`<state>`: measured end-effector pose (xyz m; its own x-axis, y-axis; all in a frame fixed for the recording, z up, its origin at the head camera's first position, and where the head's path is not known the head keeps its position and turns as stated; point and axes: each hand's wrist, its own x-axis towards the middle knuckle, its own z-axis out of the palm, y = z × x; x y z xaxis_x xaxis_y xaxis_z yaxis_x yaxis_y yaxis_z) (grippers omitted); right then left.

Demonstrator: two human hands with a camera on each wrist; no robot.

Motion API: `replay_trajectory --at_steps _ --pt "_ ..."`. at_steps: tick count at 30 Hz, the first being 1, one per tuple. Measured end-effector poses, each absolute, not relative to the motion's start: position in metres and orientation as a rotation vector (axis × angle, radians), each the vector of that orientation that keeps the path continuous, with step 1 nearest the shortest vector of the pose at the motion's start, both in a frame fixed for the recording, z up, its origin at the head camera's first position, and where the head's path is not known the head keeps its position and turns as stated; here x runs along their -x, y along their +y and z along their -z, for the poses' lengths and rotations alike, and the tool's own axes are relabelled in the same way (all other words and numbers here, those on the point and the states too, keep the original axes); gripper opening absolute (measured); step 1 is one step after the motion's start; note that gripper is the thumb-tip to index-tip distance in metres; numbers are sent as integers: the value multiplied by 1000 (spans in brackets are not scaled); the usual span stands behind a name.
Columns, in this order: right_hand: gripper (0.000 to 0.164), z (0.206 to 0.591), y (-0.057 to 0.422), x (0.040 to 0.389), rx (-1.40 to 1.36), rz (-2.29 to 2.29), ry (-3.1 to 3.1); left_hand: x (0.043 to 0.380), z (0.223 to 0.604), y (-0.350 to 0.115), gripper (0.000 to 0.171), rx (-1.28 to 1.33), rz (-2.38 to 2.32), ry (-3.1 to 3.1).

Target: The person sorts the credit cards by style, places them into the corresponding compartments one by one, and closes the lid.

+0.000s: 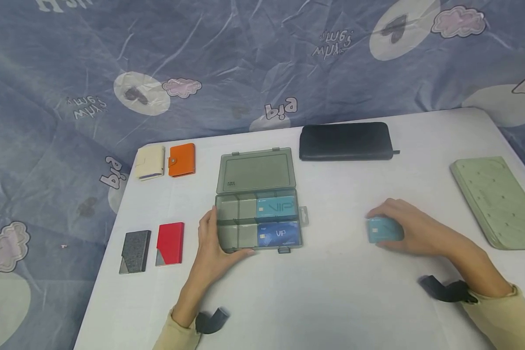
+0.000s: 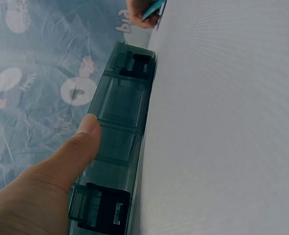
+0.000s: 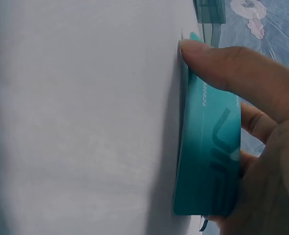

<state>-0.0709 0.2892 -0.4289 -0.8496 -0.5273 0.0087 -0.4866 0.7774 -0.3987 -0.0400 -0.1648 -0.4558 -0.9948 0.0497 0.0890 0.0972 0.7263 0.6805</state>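
Note:
A green translucent compartment box (image 1: pixel 229 210) lies on the table with its lid (image 1: pixel 258 170) folded back. My left hand (image 1: pixel 210 255) grips its near left corner, fingers along the left side and thumb at the front edge. In the left wrist view the thumb (image 2: pixel 80 142) rests against the box's front wall. A teal VIP card (image 1: pixel 275 207) lies in the upper right of the box, and a blue VIP card (image 1: pixel 280 235) sits below it. Off to the right, my right hand (image 1: pixel 415 233) pinches another teal card (image 3: pixel 210 152) by its edges, close over the white table.
Behind the box lies a black zip wallet (image 1: pixel 345 141). A pale green padded case (image 1: pixel 500 201) is at the right. To the left are a cream card holder (image 1: pixel 149 162), an orange one (image 1: pixel 182 160), a grey one (image 1: pixel 135 250) and a red one (image 1: pixel 170 243).

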Motion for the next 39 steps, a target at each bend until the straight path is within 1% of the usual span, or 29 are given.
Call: replay_trajectory --at_steps 2,8,11,15,20,27,30,34,39 --pt "69 429 289 71 821 612 2852 40 456 -165 123 121 1135 -2858" --pt "83 430 287 73 801 651 2838 39 456 -167 123 115 1138 -2858" --pt "81 429 285 75 826 661 2860 39 456 -167 122 111 1136 -2861" --pt "73 424 274 81 878 692 2883 39 456 -167 122 102 1136 -2864" --pt "66 413 241 93 929 739 2867 39 456 -169 122 98 1146 -2857" --pt "69 395 167 115 1072 792 2809 39 456 -170 122 97 1143 -2854" --pt "67 392 140 125 1077 782 2799 40 457 -169 122 106 1156 -2850" --pt "63 394 117 135 1039 745 2807 41 457 -168 121 128 1169 -2852" --pt "64 396 100 143 1030 765 2812 41 456 -168 122 143 1153 -2843"
